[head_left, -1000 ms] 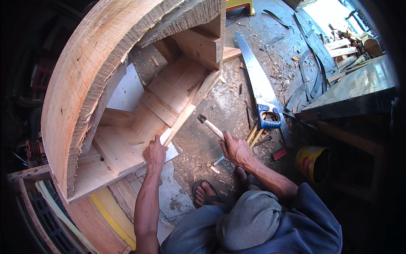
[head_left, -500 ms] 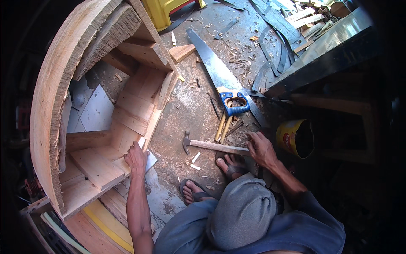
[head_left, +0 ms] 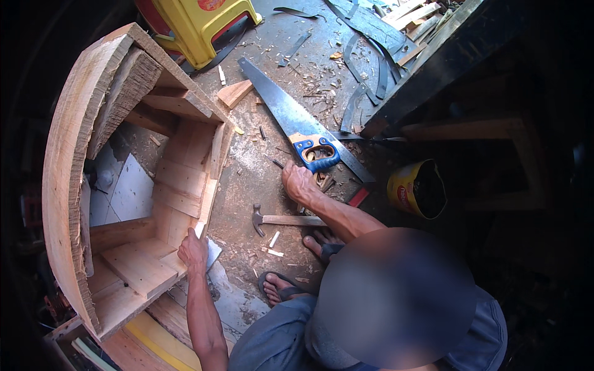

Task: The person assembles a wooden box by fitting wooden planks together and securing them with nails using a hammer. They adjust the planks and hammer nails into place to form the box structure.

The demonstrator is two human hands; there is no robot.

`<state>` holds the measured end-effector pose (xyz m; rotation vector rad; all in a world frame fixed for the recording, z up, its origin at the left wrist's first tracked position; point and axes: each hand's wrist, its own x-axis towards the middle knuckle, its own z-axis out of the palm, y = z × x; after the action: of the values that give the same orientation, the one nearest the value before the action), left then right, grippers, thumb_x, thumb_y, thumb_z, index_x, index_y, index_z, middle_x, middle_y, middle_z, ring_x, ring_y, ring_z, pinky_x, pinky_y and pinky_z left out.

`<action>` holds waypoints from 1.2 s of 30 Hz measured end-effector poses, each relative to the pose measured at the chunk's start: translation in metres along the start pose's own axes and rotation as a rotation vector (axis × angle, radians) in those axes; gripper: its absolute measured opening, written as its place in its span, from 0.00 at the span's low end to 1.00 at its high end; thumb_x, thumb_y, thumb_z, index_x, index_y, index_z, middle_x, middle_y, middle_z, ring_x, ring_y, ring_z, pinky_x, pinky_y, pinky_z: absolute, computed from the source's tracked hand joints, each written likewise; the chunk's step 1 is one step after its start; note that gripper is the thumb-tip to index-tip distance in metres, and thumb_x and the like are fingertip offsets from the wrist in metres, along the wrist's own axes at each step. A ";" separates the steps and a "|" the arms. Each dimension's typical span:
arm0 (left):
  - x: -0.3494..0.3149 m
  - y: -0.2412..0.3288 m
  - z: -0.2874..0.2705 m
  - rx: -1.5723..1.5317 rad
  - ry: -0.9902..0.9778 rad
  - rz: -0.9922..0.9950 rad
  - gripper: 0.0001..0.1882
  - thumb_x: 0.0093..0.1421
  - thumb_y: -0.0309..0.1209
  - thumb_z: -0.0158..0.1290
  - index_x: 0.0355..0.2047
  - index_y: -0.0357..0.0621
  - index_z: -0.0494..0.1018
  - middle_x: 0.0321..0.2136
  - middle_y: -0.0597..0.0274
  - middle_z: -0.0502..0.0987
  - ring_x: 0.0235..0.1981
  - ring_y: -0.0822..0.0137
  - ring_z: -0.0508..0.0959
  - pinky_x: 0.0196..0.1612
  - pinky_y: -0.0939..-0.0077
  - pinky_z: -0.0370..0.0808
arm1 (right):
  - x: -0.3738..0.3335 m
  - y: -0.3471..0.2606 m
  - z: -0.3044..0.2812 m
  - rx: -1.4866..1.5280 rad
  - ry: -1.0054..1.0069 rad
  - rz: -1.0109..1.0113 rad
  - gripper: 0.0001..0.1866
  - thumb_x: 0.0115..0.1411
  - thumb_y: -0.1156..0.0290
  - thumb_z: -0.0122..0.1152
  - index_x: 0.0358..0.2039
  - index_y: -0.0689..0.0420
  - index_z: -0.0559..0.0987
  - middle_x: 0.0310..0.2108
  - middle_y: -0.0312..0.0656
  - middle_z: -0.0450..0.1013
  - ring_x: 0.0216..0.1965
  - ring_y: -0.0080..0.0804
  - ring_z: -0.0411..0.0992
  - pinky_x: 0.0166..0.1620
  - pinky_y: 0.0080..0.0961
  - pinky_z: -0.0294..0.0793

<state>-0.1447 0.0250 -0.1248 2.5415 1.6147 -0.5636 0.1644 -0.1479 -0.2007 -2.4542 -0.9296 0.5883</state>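
Observation:
A curved wooden frame [head_left: 65,179], box-like and built of rough planks, stands at my left. My left hand [head_left: 193,250] is closed at its near right edge, pinching a small pale wood piece [head_left: 199,229] against the board. My right hand [head_left: 300,183] is closed low over the floor, just below the handsaw [head_left: 278,108] with its blue handle. A slim dark rod [head_left: 278,164] shows at its fingers; its kind is unclear. The claw hammer [head_left: 258,221] lies on the floor nearer me, apart from both hands, its handle end hidden behind my right forearm.
A yellow stool [head_left: 192,31] stands at the far left, with a wood wedge [head_left: 235,93] nearby. A yellow tin [head_left: 402,191] is at the right, beside a dark bench edge [head_left: 427,68]. Black strips [head_left: 349,68], shavings and offcuts litter the floor. My sandalled feet [head_left: 278,285] are near.
My right hand has left the hammer's handle end, moved left and forward, and closed by the slim dark rod. My left hand stays at the frame edge. The whole view has shifted.

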 end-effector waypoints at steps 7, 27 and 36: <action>0.001 -0.003 0.003 0.021 0.022 -0.003 0.19 0.56 0.38 0.59 0.43 0.41 0.72 0.35 0.40 0.83 0.39 0.38 0.83 0.43 0.45 0.78 | -0.041 0.001 -0.110 0.054 0.074 0.034 0.20 0.63 0.58 0.60 0.45 0.62 0.71 0.23 0.61 0.77 0.27 0.60 0.79 0.32 0.50 0.78; 0.003 0.001 0.003 0.016 -0.015 -0.007 0.23 0.53 0.41 0.66 0.45 0.44 0.72 0.35 0.38 0.83 0.41 0.38 0.83 0.46 0.47 0.78 | -0.152 0.272 -0.203 -0.602 0.079 0.425 0.13 0.66 0.72 0.50 0.36 0.64 0.82 0.34 0.56 0.80 0.38 0.55 0.81 0.42 0.49 0.80; 0.009 -0.014 0.001 -0.052 -0.045 -0.036 0.23 0.54 0.41 0.64 0.46 0.42 0.74 0.35 0.39 0.83 0.41 0.39 0.83 0.46 0.47 0.78 | -0.172 0.280 -0.217 -0.417 0.143 0.438 0.16 0.72 0.64 0.49 0.43 0.62 0.80 0.38 0.51 0.78 0.39 0.42 0.79 0.41 0.38 0.78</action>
<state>-0.1540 0.0388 -0.1272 2.4501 1.6410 -0.5699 0.3034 -0.5109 -0.1383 -3.0626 -0.4912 0.3740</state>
